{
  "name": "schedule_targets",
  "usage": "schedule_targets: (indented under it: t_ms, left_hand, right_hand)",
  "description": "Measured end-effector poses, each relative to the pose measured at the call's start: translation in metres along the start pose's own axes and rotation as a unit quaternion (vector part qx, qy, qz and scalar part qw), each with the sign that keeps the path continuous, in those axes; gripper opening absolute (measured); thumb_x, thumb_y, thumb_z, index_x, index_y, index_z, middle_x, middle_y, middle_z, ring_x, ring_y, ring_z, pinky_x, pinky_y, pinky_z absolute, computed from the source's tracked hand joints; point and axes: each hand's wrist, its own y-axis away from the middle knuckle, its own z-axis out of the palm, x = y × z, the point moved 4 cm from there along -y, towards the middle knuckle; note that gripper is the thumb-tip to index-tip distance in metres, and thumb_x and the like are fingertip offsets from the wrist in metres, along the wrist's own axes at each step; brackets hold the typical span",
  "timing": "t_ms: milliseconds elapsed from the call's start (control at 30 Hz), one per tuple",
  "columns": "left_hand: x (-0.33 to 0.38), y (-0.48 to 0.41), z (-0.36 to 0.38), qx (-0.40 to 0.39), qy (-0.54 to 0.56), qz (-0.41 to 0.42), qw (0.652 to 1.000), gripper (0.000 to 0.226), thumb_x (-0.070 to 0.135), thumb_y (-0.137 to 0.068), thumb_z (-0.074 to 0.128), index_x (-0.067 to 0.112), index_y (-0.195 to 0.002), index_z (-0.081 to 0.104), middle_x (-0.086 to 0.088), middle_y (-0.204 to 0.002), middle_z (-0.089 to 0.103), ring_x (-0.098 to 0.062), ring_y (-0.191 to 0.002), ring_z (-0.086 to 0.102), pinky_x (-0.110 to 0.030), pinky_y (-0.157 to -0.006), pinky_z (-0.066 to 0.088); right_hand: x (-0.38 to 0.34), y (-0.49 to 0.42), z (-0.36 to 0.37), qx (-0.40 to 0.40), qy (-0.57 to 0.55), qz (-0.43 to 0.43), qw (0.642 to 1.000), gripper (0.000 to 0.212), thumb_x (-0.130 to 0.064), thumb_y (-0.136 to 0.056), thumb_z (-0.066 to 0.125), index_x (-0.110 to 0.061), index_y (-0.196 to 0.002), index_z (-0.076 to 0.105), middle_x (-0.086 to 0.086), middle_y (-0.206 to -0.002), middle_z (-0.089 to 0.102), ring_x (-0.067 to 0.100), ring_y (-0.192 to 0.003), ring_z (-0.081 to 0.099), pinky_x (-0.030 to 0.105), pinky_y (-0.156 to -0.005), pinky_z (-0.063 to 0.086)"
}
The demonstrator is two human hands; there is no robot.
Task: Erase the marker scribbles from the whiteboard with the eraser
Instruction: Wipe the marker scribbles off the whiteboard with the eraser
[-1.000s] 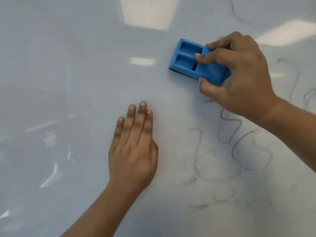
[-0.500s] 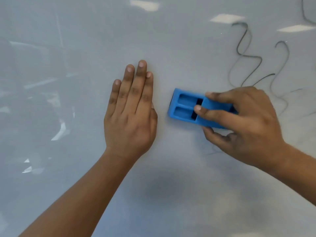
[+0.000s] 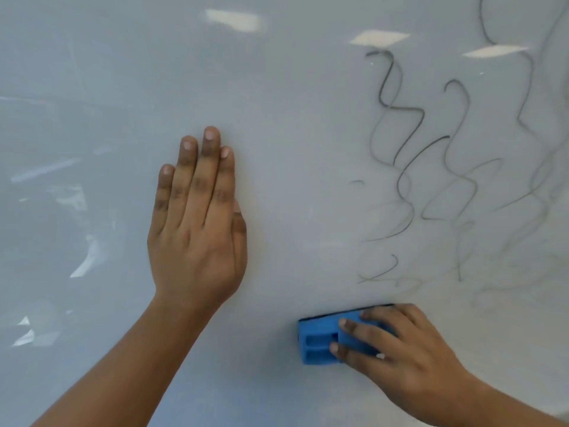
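Observation:
The glossy whiteboard fills the head view. Dark wavy marker scribbles cover its right part, some sharp, some smeared and faint lower down. My right hand is shut on the blue eraser, pressing it flat against the board at the lower right, below the scribbles. The eraser's two recesses face me and its dark felt edge shows along the top. My left hand lies flat on the board at centre left, fingers together and pointing up, holding nothing.
Ceiling lights reflect as bright patches near the top of the board, and pale glare streaks sit on the left side. No board edge or other object is in view.
My right hand has slid the eraser downward and to the right, away from my left hand. More scribbles now show above the eraser. The left hand stays flat on the board.

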Motion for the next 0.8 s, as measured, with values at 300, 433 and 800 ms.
schedule_targets:
  t_ms: [300, 433, 800]
  left_hand:
    - [0.007, -0.016, -0.006, 0.046, 0.041, -0.034, 0.998, 0.050, 0.007, -0.097, 0.040, 0.001, -0.146, 0.039, -0.016, -0.153, 0.040, -0.030, -0.147, 0.033, -0.048, -0.121, 0.026]
    - [0.026, -0.033, -0.010, 0.065, 0.057, 0.006, 0.996, 0.050, 0.008, -0.095, 0.042, 0.002, -0.145, 0.043, -0.014, -0.154, 0.040, -0.030, -0.146, 0.035, -0.045, -0.120, 0.027]
    - [0.046, -0.103, 0.003, 0.046, 0.073, 0.004, 0.996, 0.052, 0.011, -0.093, 0.040, 0.001, -0.144, 0.046, -0.012, -0.155, 0.039, -0.027, -0.147, 0.032, -0.043, -0.120, 0.026]
  right_hand:
    - [0.080, -0.103, -0.075, 0.170, 0.048, 0.184, 0.967, 0.035, 0.001, -0.091, 0.060, -0.015, -0.120, 0.073, 0.013, -0.138, 0.060, 0.041, -0.126, 0.056, 0.062, -0.102, 0.044]
    - [0.044, -0.060, -0.032, 0.104, 0.098, 0.140, 0.980, 0.031, -0.033, -0.107, 0.032, -0.032, -0.125, 0.058, 0.002, -0.129, 0.064, 0.025, -0.145, 0.036, 0.045, -0.110, 0.033]
    - [0.159, -0.227, -0.151, 0.210, 0.041, 0.226, 0.950, 0.047, 0.004, -0.094, 0.062, -0.020, -0.134, 0.062, 0.005, -0.152, 0.049, 0.036, -0.147, 0.036, 0.049, -0.109, 0.045]
